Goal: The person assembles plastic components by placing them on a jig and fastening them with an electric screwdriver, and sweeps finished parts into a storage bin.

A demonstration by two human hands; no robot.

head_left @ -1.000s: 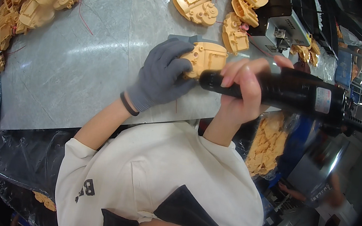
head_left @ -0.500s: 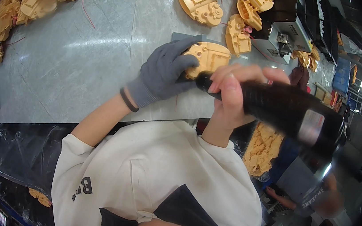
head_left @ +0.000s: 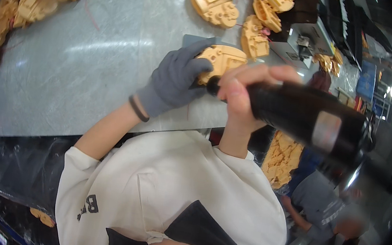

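In a grey glove, my left hand grips a pale yellow plastic housing with round bosses and ribs along its inside. Beneath the housing a flat grey plate shows in part. My bare right hand is wrapped round the front of a thick black electric screwdriver, which lies nearly level and slopes down to the right. Its narrow front end sits at the housing's near edge, close to my left thumb. Whether the tip touches the plastic is hidden.
Several similar yellow housings lie at the far side of the grey table, and more are heaped along its left edge. A metal-faced box stands at the far right. Another person is at lower right.
My right hand and the screwdriver have shifted slightly left, toward the housing. My left hand keeps its grip. The other person at lower right has changed posture.
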